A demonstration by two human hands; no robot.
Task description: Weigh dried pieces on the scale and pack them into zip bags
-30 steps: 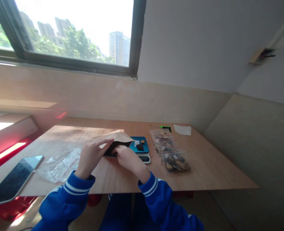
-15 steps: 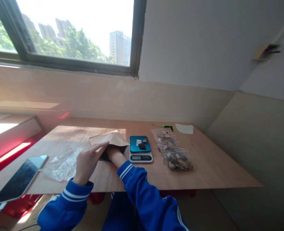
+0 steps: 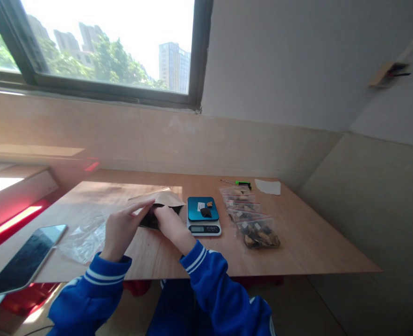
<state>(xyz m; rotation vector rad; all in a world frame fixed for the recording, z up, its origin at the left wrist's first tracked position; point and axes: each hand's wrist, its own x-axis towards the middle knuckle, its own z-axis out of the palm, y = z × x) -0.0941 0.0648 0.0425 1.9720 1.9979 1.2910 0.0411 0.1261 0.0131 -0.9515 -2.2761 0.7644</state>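
Observation:
A brown paper bag point(image 3: 162, 197) with a dark inside lies on the table, its mouth facing me. My left hand point(image 3: 122, 229) grips the left edge of that mouth, fingertips pressed on the paper. At the opening is my right hand point(image 3: 170, 225); its fingertips are hidden, so I cannot tell what they hold. Just right of the bag stands a kitchen scale point(image 3: 204, 229) with a blue top. On it rest a dark piece point(image 3: 205, 212), a small orange-brown piece point(image 3: 210, 204) and a white label point(image 3: 201, 206).
Several zip bags of dried brown pieces point(image 3: 260, 235) lie in a row right of the scale. Behind them are a green-handled screwdriver point(image 3: 242, 183) and white paper point(image 3: 267, 187). Clear plastic bags point(image 3: 83, 240) and a cabled tablet point(image 3: 26, 259) lie at the left.
My right hand has drawn partly out of the paper bag, so more of it shows. My left hand has shifted slightly left. The scale and the pieces on it look the same.

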